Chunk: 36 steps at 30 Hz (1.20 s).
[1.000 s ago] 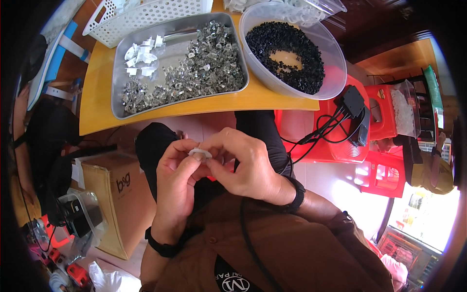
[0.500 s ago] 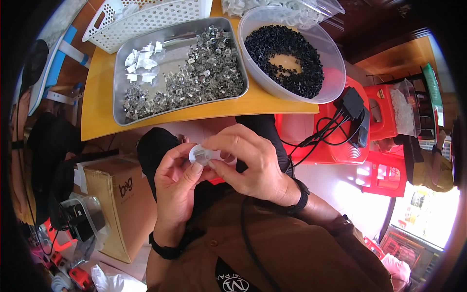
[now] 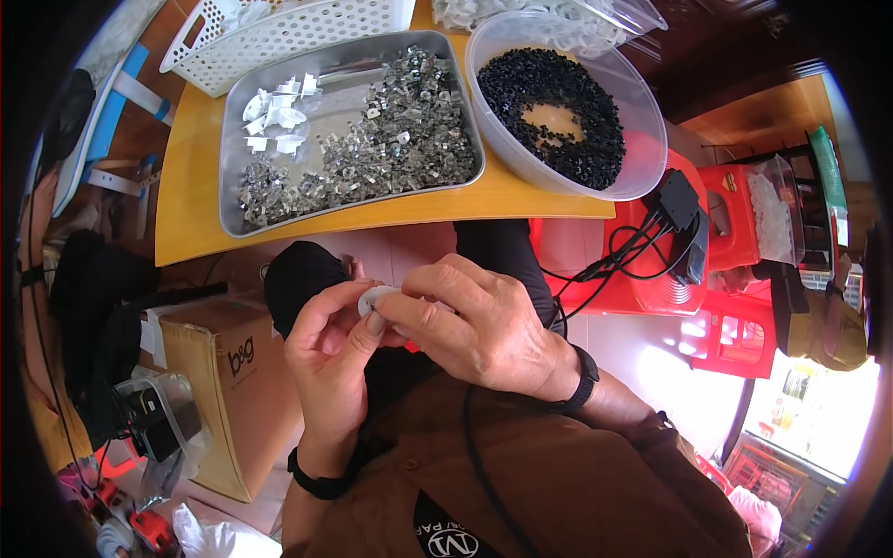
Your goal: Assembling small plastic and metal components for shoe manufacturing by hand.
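Note:
A small round white plastic part (image 3: pixel 376 296) is pinched in my left hand (image 3: pixel 333 337), between thumb and fingers. My right hand (image 3: pixel 474 321) presses on it from the right, its index fingertip over the part's face and the other fingers curled. Whether the right fingers hold another small piece is hidden. Both hands are above my lap, just short of the table's front edge. Beyond them a metal tray (image 3: pixel 346 73) holds a heap of small shiny metal clips (image 3: pixel 409 139) and a cluster of white plastic parts (image 3: pixel 277 113).
Right of the tray stands a clear round tub (image 3: pixel 642 139) of small black pieces, on the yellow table (image 3: pixel 186 209). A white perforated basket (image 3: pixel 298 37) sits behind. Black cables (image 3: pixel 625 251) lie on a red stool (image 3: pixel 665 296) at the right. A cardboard box (image 3: pixel 237 391) stands left of my legs.
My right hand has closed in over the white part, its index finger now across the face. The part has tipped in the left fingers, so its inside no longer shows.

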Each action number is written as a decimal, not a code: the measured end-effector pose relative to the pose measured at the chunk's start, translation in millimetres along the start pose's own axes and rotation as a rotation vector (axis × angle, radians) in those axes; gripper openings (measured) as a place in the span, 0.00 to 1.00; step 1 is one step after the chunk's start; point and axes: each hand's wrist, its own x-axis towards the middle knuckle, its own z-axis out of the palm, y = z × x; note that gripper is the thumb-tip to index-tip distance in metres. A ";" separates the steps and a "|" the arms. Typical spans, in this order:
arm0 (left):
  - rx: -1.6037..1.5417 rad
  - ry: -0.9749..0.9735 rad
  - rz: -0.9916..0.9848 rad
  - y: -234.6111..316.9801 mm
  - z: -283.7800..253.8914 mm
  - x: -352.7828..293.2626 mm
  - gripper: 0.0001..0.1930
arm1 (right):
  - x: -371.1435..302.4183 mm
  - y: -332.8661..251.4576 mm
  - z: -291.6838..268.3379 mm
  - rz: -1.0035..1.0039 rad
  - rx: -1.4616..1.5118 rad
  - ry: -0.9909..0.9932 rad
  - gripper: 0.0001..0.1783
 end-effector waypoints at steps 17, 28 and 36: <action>0.015 0.060 0.015 -8.2 -1.3 -0.9 0.11 | -1.9 -2.0 1.4 0.130 0.137 -0.083 0.18; 0.059 0.129 0.141 -10.3 -3.8 4.3 0.08 | 1.9 -9.4 1.8 0.294 0.294 -0.131 0.18; -0.029 0.200 -0.071 -8.4 -12.2 9.0 0.08 | 9.3 -2.6 -9.1 0.322 0.366 -0.056 0.17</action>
